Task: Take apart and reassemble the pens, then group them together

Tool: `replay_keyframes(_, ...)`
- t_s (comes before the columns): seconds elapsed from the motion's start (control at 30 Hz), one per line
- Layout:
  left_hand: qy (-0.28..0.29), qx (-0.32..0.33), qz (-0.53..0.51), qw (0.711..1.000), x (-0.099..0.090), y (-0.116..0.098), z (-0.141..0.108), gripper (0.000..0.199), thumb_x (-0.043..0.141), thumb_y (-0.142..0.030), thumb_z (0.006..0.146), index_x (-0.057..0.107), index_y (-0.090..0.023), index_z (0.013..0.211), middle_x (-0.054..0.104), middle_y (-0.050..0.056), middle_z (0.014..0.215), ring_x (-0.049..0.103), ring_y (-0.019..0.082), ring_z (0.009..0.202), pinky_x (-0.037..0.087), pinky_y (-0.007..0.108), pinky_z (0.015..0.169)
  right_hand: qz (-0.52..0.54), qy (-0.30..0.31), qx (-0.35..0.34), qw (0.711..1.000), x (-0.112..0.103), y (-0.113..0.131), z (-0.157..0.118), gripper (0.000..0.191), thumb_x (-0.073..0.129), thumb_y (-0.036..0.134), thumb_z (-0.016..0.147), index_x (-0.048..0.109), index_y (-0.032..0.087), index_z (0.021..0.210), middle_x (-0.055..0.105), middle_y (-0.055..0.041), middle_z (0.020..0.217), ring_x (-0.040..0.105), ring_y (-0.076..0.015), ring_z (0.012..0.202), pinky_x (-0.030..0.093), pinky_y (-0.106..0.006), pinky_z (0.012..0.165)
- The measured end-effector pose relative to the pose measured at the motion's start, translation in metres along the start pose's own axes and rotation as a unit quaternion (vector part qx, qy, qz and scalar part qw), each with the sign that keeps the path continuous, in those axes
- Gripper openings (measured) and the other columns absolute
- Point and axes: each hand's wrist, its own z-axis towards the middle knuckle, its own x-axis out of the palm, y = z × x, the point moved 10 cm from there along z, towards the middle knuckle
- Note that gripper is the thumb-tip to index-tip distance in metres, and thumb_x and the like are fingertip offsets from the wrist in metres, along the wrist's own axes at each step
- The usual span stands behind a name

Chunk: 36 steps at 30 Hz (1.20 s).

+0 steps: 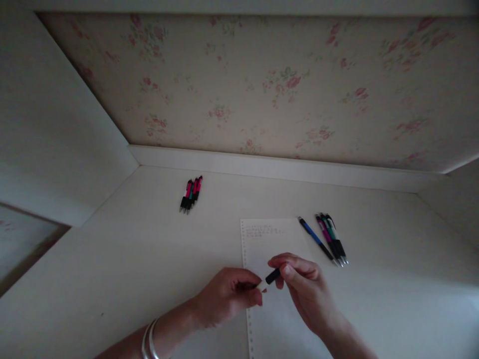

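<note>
- Pen (273, 276), black and white, spans my two pinches; clock directions run from it.
- Red and green pens (191, 194) lie bunched between ten and eleven.
- At eight, my left hand (226, 297) pinches the white part.
- Paper (267, 329) lies below, towards six.
- At three, my right hand (307, 288) pinches the black part. I judge I'm working the two parts together or apart; next calls for steady, aligned grips.
- Blue pen (315, 238), between one and two.
- Mixed pens (332, 238), at two.

Pale wallpaper (239, 89) with pink floral clusters, white trim (277, 169) below it, white panel (63, 114) at left, white tabletop (130, 254)
</note>
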Motion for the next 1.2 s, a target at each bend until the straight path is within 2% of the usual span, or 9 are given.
replay_keyframes(0.07,-0.027,0.008,0.014,1.0,-0.002,0.0,0.0,0.036,0.07,-0.047,0.081,0.064,-0.013,0.072,0.038,-0.005,0.061,0.031,0.009,0.058,0.025,0.023,0.054,-0.001,-0.028,0.006,1.0,0.0,0.001,-0.005,0.019,0.076,0.04,0.08,0.079,0.022,0.076,0.071,-0.0054,0.078,0.054,-0.0131,0.056,0.046,-0.028,0.056)
replay_keyframes(0.23,-0.085,0.033,0.046,0.995,-0.005,0.001,-0.001,0.035,0.07,-0.048,0.08,0.068,-0.013,0.077,0.049,-0.003,0.064,0.041,0.011,0.061,0.032,0.023,0.058,-0.028,-0.098,0.011,0.995,-0.002,0.008,-0.014,0.022,0.079,0.042,0.076,0.079,0.021,0.073,0.071,-0.0044,0.074,0.05,-0.0104,0.052,0.046,-0.026,0.057)
replay_keyframes(0.33,-0.109,0.035,0.089,0.989,-0.005,-0.002,-0.003,0.035,0.068,-0.047,0.083,0.068,-0.013,0.074,0.046,-0.004,0.061,0.041,0.011,0.06,0.032,0.023,0.057,-0.055,-0.114,0.014,0.992,0.002,0.01,-0.016,0.028,0.073,0.047,0.081,0.077,0.02,0.076,0.069,-0.0034,0.07,0.047,-0.0093,0.047,0.044,-0.026,0.052)
replay_keyframes(0.53,-0.087,0.117,0.14,0.979,0.004,-0.025,-0.006,0.032,0.056,-0.042,0.095,0.071,-0.018,0.08,0.065,0.001,0.079,0.059,0.015,0.076,0.042,0.023,0.072,-0.156,-0.011,-0.025,0.987,0.032,0.021,-0.023,0.031,0.057,0.047,0.093,0.071,0.02,0.097,0.068,-0.004,0.07,0.063,-0.0165,0.061,0.052,-0.026,0.056)
replay_keyframes(0.6,-0.114,0.129,0.154,0.973,-0.001,-0.024,-0.008,0.024,0.065,-0.041,0.09,0.073,-0.019,0.095,0.068,0.003,0.088,0.061,0.017,0.083,0.045,0.025,0.079,-0.207,-0.031,-0.067,0.976,0.025,0.034,-0.024,0.028,0.053,0.044,0.096,0.068,0.02,0.093,0.065,-0.002,0.067,0.06,-0.015,0.057,0.051,-0.025,0.053)
replay_keyframes(0.7,-0.142,0.117,0.185,0.965,-0.006,-0.014,-0.01,0.033,0.065,-0.036,0.09,0.065,-0.019,0.118,0.069,0.007,0.106,0.063,0.019,0.093,0.049,0.029,0.086,-0.303,-0.132,-0.145,0.933,0.0,0.06,-0.026,0.025,0.049,0.039,0.098,0.066,0.022,0.091,0.063,-0.0013,0.066,0.059,-0.0147,0.055,0.05,-0.025,0.054)
replay_keyframes(0.83,-0.118,0.153,0.285,0.939,0.007,-0.014,-0.013,0.02,0.056,-0.021,0.093,0.066,-0.019,0.11,0.069,0.007,0.105,0.063,0.02,0.096,0.05,0.032,0.091,-0.403,-0.126,-0.182,0.888,-0.005,0.063,-0.022,0.021,0.051,0.035,0.097,0.067,0.023,0.102,0.064,-0.0005,0.066,0.062,-0.0162,0.059,0.052,-0.027,0.06)
replay_keyframes(1.03,-0.09,0.205,0.353,0.909,0.023,-0.021,-0.017,0.019,0.057,-0.011,0.09,0.068,-0.018,0.104,0.07,0.007,0.104,0.063,0.02,0.098,0.051,0.034,0.092,-0.426,-0.149,-0.169,0.876,-0.012,0.05,-0.022,0.024,0.049,0.037,0.098,0.067,0.022,0.101,0.066,-0.0001,0.063,0.066,-0.0167,0.058,0.054,-0.027,0.06)
replay_keyframes(1.2,-0.088,0.216,0.374,0.898,0.026,-0.025,-0.016,0.014,0.056,-0.011,0.092,0.069,-0.016,0.094,0.07,0.008,0.096,0.063,0.02,0.092,0.052,0.032,0.088,-0.415,-0.149,-0.164,0.882,-0.015,0.053,-0.014,0.027,0.054,0.041,0.095,0.069,0.02,0.102,0.073,-0.0044,0.075,0.068,-0.0164,0.056,0.057,-0.027,0.056)
